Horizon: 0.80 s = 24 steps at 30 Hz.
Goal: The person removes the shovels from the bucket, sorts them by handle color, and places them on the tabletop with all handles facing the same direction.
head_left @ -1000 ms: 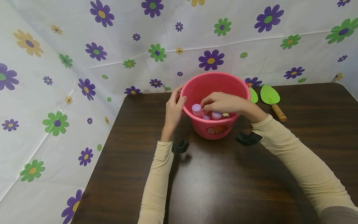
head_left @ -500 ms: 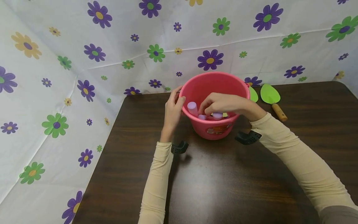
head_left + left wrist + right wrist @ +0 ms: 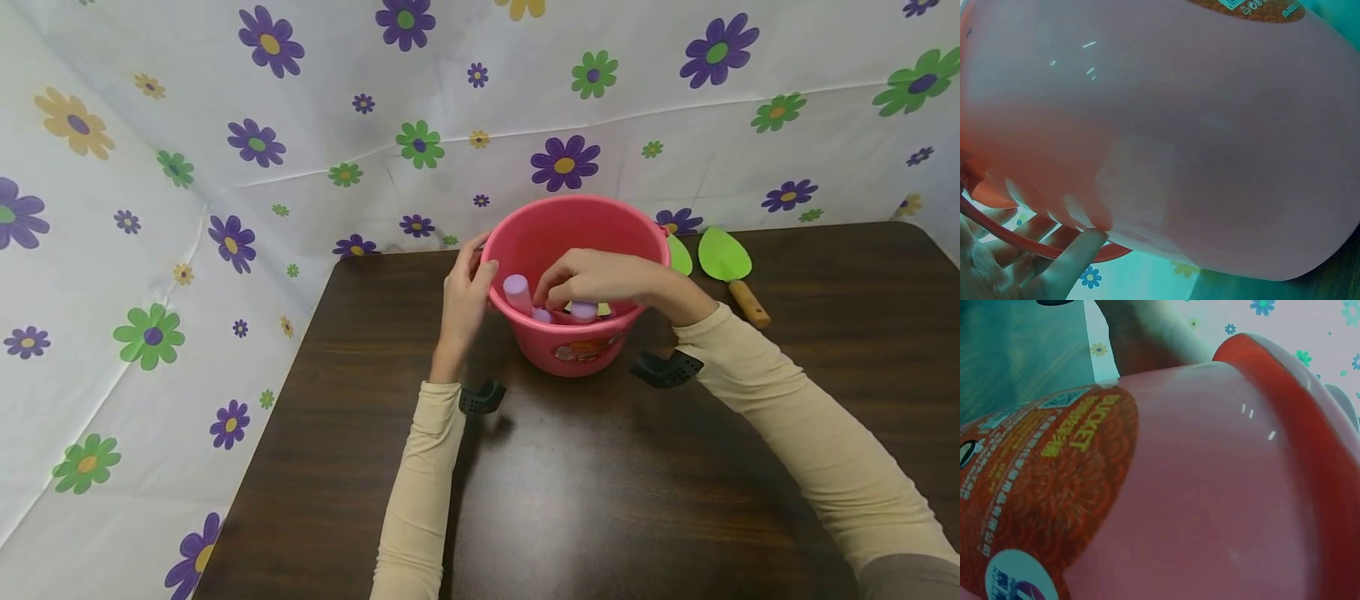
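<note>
A pink bucket (image 3: 573, 343) stands upright on the dark table, tilted toward the viewer in perspective. At its left rim my left hand (image 3: 463, 292) holds on, thumb at the lip; the left wrist view shows the thumb (image 3: 1082, 256) against the pink wall beside the red handle (image 3: 1022, 242). My right hand (image 3: 592, 275) reaches down inside with bent fingers, fingertips beside a short lilac-topped piece (image 3: 542, 315); I cannot tell whether they pinch it. A taller lilac cylinder (image 3: 517, 292) leans against the inner left wall. Another lilac-topped piece (image 3: 583, 311) lies under the palm.
Right of the bucket lies a hand trowel with a green blade (image 3: 724, 254) and wooden handle (image 3: 748, 304). A second green blade (image 3: 679, 256) is partly hidden behind the bucket. A white flower-print sheet (image 3: 465, 100) hangs behind and left of the wooden table (image 3: 360, 367).
The taller lilac cylinder has shifted left and now leans on the bucket wall, apart from the right fingers, which have moved slightly toward the shorter piece. The left hand stays on the rim.
</note>
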Motion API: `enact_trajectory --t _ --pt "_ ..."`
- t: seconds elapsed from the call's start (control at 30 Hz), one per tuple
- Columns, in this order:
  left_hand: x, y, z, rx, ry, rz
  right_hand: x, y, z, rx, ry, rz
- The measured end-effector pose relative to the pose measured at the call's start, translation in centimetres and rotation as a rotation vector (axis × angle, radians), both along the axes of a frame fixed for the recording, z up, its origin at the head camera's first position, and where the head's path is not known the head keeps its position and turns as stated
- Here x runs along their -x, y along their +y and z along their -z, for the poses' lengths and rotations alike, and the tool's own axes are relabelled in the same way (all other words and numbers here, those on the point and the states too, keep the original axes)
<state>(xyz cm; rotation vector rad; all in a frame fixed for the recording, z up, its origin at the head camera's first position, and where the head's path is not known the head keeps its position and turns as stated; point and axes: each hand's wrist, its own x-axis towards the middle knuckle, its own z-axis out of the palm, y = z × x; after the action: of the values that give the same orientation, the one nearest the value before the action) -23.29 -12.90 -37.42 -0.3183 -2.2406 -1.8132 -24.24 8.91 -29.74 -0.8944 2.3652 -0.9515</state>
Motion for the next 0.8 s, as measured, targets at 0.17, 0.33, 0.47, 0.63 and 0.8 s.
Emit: enact_trajectory --t 0.17,0.33,0.47,0.63,0.8 --pt "0.0 0.1 0.1 -0.005 0.004 0.008 0.2 0.4 -0.2 0.004 -0.037 -0.016" --pt "0.1 0.1 0.1 0.004 0.005 0.007 0.5 1.2 -0.3 0.03 -0.069 -0.034" --pt "0.2 0.0 0.0 0.01 0.01 0.007 0.7 1.5 -0.1 -0.013 -0.036 -0.024" --pt "0.3 -0.1 0.0 0.007 0.009 0.014 0.9 1.5 0.1 -0.126 0.021 -0.013" --pt "0.3 -0.1 0.1 0.006 0.012 0.015 0.8 1.2 0.0 -0.27 0.039 0.015"
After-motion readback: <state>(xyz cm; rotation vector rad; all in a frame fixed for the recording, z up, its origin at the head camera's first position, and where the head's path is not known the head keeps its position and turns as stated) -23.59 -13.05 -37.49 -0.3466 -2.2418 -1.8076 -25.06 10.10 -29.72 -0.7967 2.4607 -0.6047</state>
